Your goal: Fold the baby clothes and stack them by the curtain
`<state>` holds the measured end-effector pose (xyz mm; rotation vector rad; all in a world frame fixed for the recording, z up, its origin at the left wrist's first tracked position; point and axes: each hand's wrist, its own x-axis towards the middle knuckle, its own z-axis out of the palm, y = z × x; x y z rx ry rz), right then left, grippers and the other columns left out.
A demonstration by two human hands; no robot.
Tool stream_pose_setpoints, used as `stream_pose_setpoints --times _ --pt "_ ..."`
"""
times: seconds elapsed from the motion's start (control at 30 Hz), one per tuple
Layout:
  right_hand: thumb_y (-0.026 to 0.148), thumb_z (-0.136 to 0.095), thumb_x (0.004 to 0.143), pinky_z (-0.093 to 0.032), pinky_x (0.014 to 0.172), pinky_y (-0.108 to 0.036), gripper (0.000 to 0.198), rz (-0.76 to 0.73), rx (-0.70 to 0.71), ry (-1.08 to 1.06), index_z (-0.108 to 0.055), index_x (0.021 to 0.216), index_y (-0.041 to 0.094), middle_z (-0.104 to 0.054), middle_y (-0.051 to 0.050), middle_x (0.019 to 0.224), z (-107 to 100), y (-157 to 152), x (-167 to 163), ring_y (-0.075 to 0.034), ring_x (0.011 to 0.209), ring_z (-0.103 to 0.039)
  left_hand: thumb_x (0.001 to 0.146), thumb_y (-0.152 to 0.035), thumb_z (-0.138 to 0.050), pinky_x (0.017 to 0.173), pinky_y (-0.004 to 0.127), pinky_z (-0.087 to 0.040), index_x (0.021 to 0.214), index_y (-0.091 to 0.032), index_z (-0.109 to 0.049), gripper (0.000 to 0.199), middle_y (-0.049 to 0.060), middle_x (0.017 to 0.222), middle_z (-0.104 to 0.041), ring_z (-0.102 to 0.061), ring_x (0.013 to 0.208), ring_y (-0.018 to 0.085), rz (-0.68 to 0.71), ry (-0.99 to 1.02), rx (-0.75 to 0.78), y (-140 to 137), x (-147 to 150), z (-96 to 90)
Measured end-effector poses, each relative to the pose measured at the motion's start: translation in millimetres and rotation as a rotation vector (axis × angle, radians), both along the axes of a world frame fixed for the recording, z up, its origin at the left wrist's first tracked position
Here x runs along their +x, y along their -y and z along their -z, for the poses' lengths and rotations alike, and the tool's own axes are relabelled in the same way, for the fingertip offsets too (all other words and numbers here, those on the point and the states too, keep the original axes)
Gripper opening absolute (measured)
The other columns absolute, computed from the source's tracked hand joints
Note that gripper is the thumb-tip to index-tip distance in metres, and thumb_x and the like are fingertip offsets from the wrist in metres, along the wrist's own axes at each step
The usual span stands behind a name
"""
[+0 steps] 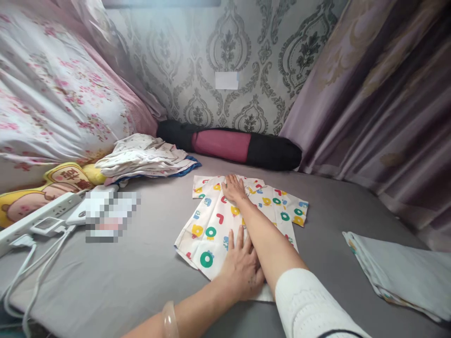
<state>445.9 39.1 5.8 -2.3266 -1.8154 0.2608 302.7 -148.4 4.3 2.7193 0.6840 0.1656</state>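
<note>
"White cloth lay in the middle of the frame, you said?"

"Yes, in the head view: a short-sleeved shirt (220, 218), printed with green, red, yellow and blue shapes, spread on a grey surface (141, 281)."

"And the hands?"

"Both lay on it, neither gripping. The right hand (234, 188) rested near the shirt's top edge, palm down, fingers slightly apart. The left hand (243, 267) lay flat lower down, fingers spread, with the right forearm passing just beside it."

"Anything worn?"

"A pale bangle (170, 320) on the left arm, a white sleeve (310, 300) on the right."

"What stood around them?"

"Beyond the shirt, a long black and maroon roll (221, 144) lay before the patterned wall (197, 84). Left of centre was a rumpled pile of clothes (144, 157); at the left edge, a white power strip (52, 211) beside a yellow cushion (35, 197). At lower right lay a folded pale cloth (405, 272)."
</note>
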Motion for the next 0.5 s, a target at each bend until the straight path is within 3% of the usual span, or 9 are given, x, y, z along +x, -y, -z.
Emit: stream_pose_setpoints --times 0.13,0.33,0.5 --pt "0.045 -0.021 0.098 0.005 0.117 -0.049 0.061 -0.133 -0.019 -0.058 -0.022 0.153 0.017 -0.006 -0.009 0.162 -7.0 24.5 -6.4 -0.022 0.149 -0.001 0.093 -0.055 -0.03 0.114 0.066 -0.006 0.152 -0.024 -0.025 0.067 0.012 0.16 -0.02 -0.005 0.146 0.041 -0.034 0.007 -0.009 -0.2 0.9 2.3" --pt "0.042 -0.027 0.098 0.0 0.119 -0.046 0.059 -0.32 -0.158 -0.13 -0.024 0.153 0.021 -0.01 -0.006 0.162 -15.0 82.6 -8.5 -0.021 0.149 -0.004 0.088 -0.053 -0.048 0.115 0.062 -0.011 0.137 -0.017 -0.046 0.061 0.017 0.151 -0.035 -0.02 0.144 0.038 -0.085 0.116 -0.068 -3.0 -1.0 -3.3" --pt "0.04 -0.024 0.099 -0.007 0.12 -0.041 0.058 -0.271 -0.106 -0.17 -0.029 0.151 0.017 -0.015 -0.008 0.161 -19.2 141.9 6.9 -0.019 0.148 -0.009 0.087 -0.033 -0.049 0.114 0.047 -0.03 0.123 -0.017 -0.052 0.039 0.016 0.135 -0.052 -0.044 0.13 0.026 -0.072 0.359 -0.156 -23.6 -15.4 2.0"
